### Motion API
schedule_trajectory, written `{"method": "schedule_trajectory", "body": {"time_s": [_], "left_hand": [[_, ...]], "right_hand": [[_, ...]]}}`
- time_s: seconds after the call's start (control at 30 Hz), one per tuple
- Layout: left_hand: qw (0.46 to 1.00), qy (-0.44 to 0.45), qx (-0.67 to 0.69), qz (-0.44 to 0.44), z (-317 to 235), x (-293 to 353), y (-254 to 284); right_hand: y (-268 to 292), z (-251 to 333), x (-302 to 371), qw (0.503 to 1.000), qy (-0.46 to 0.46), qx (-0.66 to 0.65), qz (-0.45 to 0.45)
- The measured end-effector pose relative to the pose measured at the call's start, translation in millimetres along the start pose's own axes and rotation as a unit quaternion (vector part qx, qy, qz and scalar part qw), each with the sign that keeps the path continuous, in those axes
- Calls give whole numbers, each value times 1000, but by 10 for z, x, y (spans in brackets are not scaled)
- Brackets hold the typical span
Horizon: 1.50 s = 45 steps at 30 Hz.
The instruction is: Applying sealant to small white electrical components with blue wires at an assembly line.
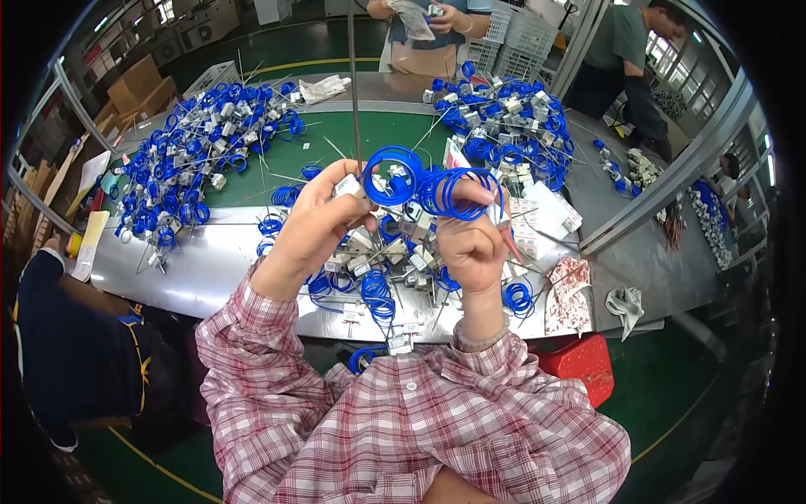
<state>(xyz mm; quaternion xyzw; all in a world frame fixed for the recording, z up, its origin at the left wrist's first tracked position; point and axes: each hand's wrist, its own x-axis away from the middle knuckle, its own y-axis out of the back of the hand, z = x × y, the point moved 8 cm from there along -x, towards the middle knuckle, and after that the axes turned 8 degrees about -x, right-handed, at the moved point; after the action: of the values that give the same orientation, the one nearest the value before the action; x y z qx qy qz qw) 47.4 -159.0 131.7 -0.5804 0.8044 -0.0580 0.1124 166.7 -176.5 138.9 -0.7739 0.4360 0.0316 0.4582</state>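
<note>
My left hand (323,218) is closed, its thumb and fingers pinched at the left edge of a blue coil of thin wire or tubing (392,202). My right hand (472,244) is closed around a second bundle of blue loops (437,195), with its thumb lying across them. The two sets of loops meet between my hands, above the table. A thin dark rod (355,92) runs upward from near my left fingertips; whether I hold it is hidden. Below my hands lie several small white-grey blocks with blue coils (378,298) and thin metal rods.
Large heaps of the same coiled parts lie at the far left (185,160) and far right (512,126). Right of my hands are white paper sheets (550,214), a stained cloth (568,294) and a metal post (663,176). A red stool (581,370) stands below the edge. Co-workers stand around.
</note>
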Motion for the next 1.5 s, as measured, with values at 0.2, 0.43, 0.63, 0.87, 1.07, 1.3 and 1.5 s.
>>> {"method": "schedule_trajectory", "body": {"time_s": [0.2,0.43,0.63,0.87,1.07,1.3,1.5], "left_hand": [[995,71,75,-15,134,165,-20],[994,94,61,18,210,266,-5],[997,39,59,-13,181,246,-24],[933,-182,-287,-116,-30,140,15],[889,-222,-388,-103,-22,83,39],[968,-117,-221,-32,111,-36,-16],[988,-82,-114,-70,163,-55,59]], "right_hand": [[53,-83,65,999,0,-30,-17],[11,-113,72,999,-6,-22,-23],[61,-63,95,999,-27,-29,-1],[72,14,136,1000,9,24,-7],[105,72,159,999,19,14,-24],[118,275,243,995,41,65,-68],[158,376,394,955,90,248,-136]]}}
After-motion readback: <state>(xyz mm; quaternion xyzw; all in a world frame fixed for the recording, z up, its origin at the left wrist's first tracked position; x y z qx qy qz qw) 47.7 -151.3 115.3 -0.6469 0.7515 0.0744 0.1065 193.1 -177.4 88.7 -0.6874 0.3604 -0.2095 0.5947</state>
